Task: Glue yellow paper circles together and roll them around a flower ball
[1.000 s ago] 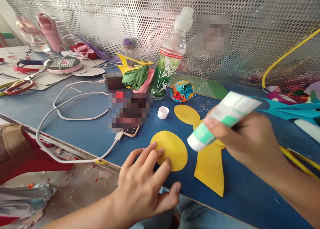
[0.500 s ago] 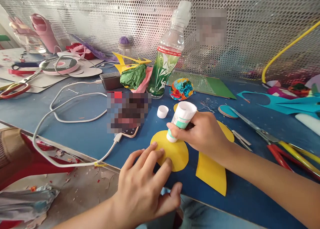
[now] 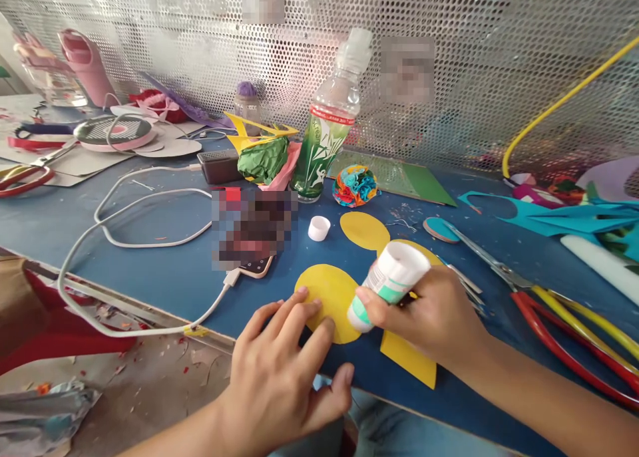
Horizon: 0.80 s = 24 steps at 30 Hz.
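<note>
A glue stick (image 3: 389, 281), white with a green band, is gripped in my right hand (image 3: 439, 314). It tilts, and its lower end meets the right edge of a yellow paper circle (image 3: 324, 294). My left hand (image 3: 284, 364) has its fingers spread, with the fingertips resting on the circle's left and lower part. Behind the circle stands the white glue cap (image 3: 319, 228). Another yellow paper circle (image 3: 364, 230) lies farther back. Beneath my right hand is a yellow paper piece (image 3: 409, 360), partly covered by the hand.
Large scissors (image 3: 524, 287) with red and yellow handles lie at the right. A phone (image 3: 257, 267) on a white cable (image 3: 72, 257) lies left of the cap. At the back stand a green-labelled bottle (image 3: 324, 124) and a multicoloured paper ball (image 3: 356, 185), before a perforated metal panel (image 3: 200, 51).
My right hand has moved the glue stick toward me and rightward, from the circle's upper part to its right edge. The left hand stays on the paper. The view has shifted slightly.
</note>
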### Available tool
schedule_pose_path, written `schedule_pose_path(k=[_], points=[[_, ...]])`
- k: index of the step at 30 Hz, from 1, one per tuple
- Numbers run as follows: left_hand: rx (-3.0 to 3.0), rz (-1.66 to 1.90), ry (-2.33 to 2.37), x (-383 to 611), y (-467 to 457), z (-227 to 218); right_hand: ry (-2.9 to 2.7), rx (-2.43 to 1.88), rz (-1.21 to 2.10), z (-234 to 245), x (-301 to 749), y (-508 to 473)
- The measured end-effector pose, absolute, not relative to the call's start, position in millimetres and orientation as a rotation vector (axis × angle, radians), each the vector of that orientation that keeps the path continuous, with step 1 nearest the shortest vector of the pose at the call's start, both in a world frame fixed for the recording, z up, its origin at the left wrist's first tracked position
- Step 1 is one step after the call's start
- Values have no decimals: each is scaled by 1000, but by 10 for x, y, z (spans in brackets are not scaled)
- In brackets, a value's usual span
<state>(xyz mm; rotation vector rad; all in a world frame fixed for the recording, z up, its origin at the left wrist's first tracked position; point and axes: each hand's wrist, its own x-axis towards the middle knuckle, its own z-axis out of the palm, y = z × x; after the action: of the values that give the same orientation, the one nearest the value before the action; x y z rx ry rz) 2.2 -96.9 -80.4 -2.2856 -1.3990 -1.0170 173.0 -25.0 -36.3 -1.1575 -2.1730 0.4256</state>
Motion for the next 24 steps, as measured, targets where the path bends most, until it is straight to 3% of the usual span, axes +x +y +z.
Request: schedule_pose_path(k=[4,16,24], points=[[-2297,-1033,-1400,21,-970,-789,-2025,-1157,754,-303,1693,-220],[-2296,-1078,-1438,38,-972,-795,-2150,-1118,252,-324,1404,112],[-2294,-1086,-1442,27,-983,-786,-2245,-1084,256,-279,1570,-117]])
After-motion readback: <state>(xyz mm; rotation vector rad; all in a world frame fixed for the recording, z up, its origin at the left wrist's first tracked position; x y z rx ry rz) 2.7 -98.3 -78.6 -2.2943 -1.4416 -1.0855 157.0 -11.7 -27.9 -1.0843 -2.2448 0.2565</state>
